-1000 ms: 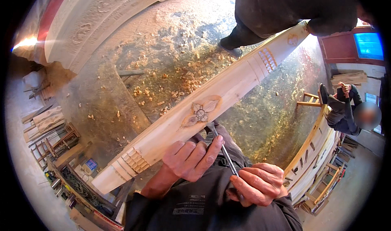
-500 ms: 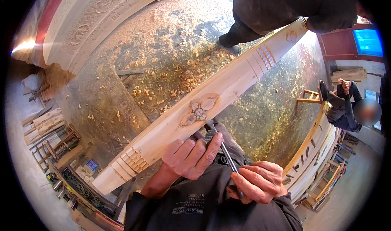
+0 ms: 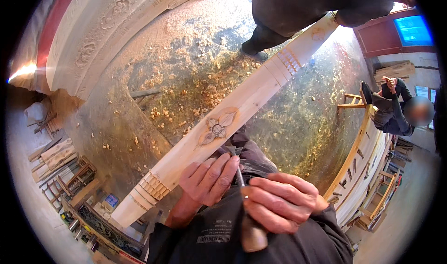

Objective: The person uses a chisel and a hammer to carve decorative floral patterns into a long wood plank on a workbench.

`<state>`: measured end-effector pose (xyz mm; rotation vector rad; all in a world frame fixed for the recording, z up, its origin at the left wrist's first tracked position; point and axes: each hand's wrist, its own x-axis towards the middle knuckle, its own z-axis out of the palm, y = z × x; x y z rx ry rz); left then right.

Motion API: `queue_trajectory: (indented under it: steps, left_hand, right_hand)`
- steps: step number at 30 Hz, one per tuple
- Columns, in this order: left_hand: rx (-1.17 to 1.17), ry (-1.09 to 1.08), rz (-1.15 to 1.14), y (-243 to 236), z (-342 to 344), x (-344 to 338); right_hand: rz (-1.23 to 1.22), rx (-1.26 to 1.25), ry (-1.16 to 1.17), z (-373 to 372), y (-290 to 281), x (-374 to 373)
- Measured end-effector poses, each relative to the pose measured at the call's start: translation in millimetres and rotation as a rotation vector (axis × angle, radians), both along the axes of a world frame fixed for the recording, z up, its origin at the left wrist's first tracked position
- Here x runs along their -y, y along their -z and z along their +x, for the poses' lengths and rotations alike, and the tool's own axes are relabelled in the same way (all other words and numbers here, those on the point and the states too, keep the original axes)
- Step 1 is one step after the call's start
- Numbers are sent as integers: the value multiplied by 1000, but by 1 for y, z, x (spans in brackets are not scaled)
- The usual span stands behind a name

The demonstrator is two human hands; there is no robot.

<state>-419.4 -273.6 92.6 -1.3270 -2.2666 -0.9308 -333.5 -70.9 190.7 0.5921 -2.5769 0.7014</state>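
A wood chisel (image 3: pixel 240 176) with a metal shaft and a rounded wooden handle end is held over my lap. My left hand (image 3: pixel 210 179) is closed at its blade end, hiding the tip. My right hand (image 3: pixel 280 201) wraps round it where shaft meets handle, and the handle end sticks out below. Just beyond both hands, a long pale wooden board (image 3: pixel 181 150) runs diagonally from lower left to upper right. Carved in its middle is a flower motif (image 3: pixel 217 130) with leaf-like petals. Ridged bands (image 3: pixel 154 185) are cut across it near the ends.
Another person in dark clothes (image 3: pixel 321 5) is at the board's far end. At right a seated person (image 3: pixel 396 108) is beside a wooden bench holding tools (image 3: pixel 356 159). Wood shavings (image 3: pixel 216 91) litter the floor. A toolbox (image 3: pixel 104 231) stands lower left; a large carved panel (image 3: pixel 104 26) is upper left.
Both hands have drawn slightly left with the chisel, and its blade end has come away from near the board's edge. The handle end now shows below my right hand. The whole view has shifted slightly.
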Motion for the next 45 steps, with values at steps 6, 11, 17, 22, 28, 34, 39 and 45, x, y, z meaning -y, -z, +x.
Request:
queue_trajectory:
  steps: [6, 11, 17, 22, 28, 34, 39, 45]
  left_hand:
    - [90, 36, -40, -6, 2, 10]
    - [75, -5, 107, -5, 3, -1]
    - [-35, -145, 1, 0, 7, -2]
    - [-28, -172, -118, 0, 9, 6]
    - [-47, -251, -144, -1, 12, 6]
    - [-9, -228, -175, -1, 14, 14]
    - [-11, -239, -170, 0, 14, 13]
    - [-55, -248, -189, 0, 11, 12]
  right_hand:
    - [-308, -107, -279, -29, 18, 34]
    - [-530, -43, -372, -42, 30, 53]
    - [-714, -101, -487, -60, 46, 57]
    - [-777, -43, -587, -65, 54, 57]
    - [-819, -90, -533, -69, 61, 63]
    - [-832, -63, -573, -67, 64, 70]
    - [-815, -44, -610, -69, 65, 70]
    - [-830, -29, -630, -71, 65, 68]
